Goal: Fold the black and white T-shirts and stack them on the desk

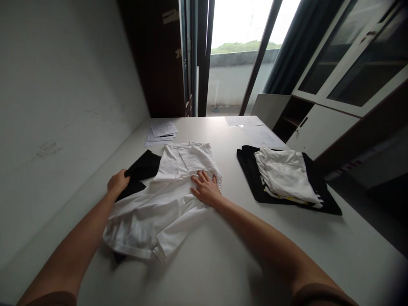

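A white shirt (165, 199) lies spread and partly folded on the white table (223, 263), its top half doubled over toward the far side. Under it lies a black garment (143, 168), showing at the left. My left hand (117, 182) is closed on the edge of that black garment at the shirt's left side. My right hand (206, 188) rests flat on the white shirt near its middle fold, fingers spread and pointing away from me.
A pile of folded clothes (287, 176), white on black, sits at the right of the table. Papers with a pen (162, 131) lie at the far left, more sheets (244, 121) at the far edge. A wall runs along the left; cabinets stand right.
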A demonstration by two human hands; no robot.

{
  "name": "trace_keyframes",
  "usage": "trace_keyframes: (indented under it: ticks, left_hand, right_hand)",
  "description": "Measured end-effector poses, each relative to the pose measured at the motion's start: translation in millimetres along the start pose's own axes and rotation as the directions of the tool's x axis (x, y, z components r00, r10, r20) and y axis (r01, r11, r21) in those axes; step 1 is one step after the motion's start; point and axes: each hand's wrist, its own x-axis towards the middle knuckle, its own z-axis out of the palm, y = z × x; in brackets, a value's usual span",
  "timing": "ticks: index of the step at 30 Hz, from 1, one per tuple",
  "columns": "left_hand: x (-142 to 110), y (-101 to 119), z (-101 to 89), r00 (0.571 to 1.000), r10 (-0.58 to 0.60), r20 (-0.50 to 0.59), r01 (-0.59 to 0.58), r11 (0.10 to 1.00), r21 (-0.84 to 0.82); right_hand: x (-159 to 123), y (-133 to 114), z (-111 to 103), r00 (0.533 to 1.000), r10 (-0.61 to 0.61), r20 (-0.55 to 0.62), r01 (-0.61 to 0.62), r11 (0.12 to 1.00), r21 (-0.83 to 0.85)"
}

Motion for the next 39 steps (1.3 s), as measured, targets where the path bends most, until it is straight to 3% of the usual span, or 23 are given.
trace_keyframes:
  ticks: [3, 5, 7, 9, 11, 12, 13, 15, 17, 22, 24, 28, 31, 33, 35, 37, 39]
  left_hand:
    - [11, -60, -13.8, 0.981, -0.156, -0.111, 0.167, 0.981, 0.099]
    - [11, -84, -24.4, 0.941, -0.233, -0.247, 0.272, 0.953, 0.135]
    - [4, -89, -33.4, 0.893, -0.228, -0.389, 0.305, 0.941, 0.148]
    - [-10, -76, -38.3, 0.896, -0.088, -0.436, 0.171, 0.973, 0.155]
    - [-29, -52, -37.1, 0.941, 0.144, -0.306, -0.118, 0.988, 0.101]
    - [-40, -40, -34.2, 0.942, 0.275, -0.195, -0.276, 0.961, 0.019]
    - [-52, -30, -30.2, 0.914, 0.397, -0.087, -0.404, 0.910, -0.097]
    - [-75, -17, -20.2, 0.824, 0.564, 0.042, -0.519, 0.783, -0.343]
    - [-95, -17, -11.0, 0.790, 0.609, 0.074, -0.505, 0.714, -0.484]
    - [-110, -56, -6.2, 0.859, 0.500, 0.113, -0.409, 0.801, -0.437]
    - [-99, -80, -10.5, 0.883, 0.453, 0.126, -0.374, 0.839, -0.395]
    - [-64, -130, -19.7, 0.884, 0.411, 0.223, -0.322, 0.881, -0.347]
    - [-42, -145, -25.1, 0.927, 0.289, 0.237, -0.266, 0.956, -0.126]
    - [-39, -131, -28.9, 0.957, 0.249, 0.147, -0.262, 0.961, 0.082]
    - [-47, -94, -32.5, 0.943, 0.332, 0.018, -0.330, 0.930, 0.161]
    - [-70, -40, -35.3, 0.864, 0.497, -0.083, -0.491, 0.867, 0.078]
    - [-105, 20, -36.0, 0.719, 0.687, -0.100, -0.695, 0.714, -0.085]
  right_hand:
    - [1, 5, -2, 1.000, 0.010, 0.014, -0.010, 1.000, 0.011]
    - [2, 8, -4, 1.000, -0.009, 0.024, 0.008, 1.000, 0.017]
    - [2, 13, -5, 0.999, -0.040, 0.034, 0.039, 0.999, 0.024]
    - [4, 21, -5, 0.997, -0.070, 0.038, 0.068, 0.997, 0.028]
    - [7, 31, -5, 0.996, -0.083, 0.019, 0.082, 0.996, 0.031]
    - [8, 37, -5, 0.998, -0.067, -0.006, 0.067, 0.997, 0.033]
    - [10, 44, -4, 0.999, -0.031, -0.040, 0.032, 0.999, 0.038]
    - [14, 59, -5, 0.991, 0.067, -0.111, -0.062, 0.997, 0.052]
    - [17, 75, -6, 0.980, 0.125, -0.153, -0.118, 0.992, 0.053]
    - [20, 110, -13, 0.983, 0.066, -0.169, -0.062, 0.998, 0.029]
    - [20, 120, -15, 0.978, 0.077, -0.195, -0.072, 0.997, 0.032]
    - [21, 136, -17, 0.949, 0.154, -0.276, -0.151, 0.988, 0.032]
    - [23, 144, -17, 0.903, 0.259, -0.342, -0.262, 0.964, 0.040]
    - [24, 147, -17, 0.886, 0.294, -0.358, -0.301, 0.953, 0.037]
    - [25, 148, -17, 0.883, 0.299, -0.362, -0.313, 0.950, 0.021]
    - [25, 147, -18, 0.879, 0.312, -0.359, -0.334, 0.943, 0.001]
    - [26, 145, -22, 0.864, 0.367, -0.343, -0.396, 0.918, -0.015]
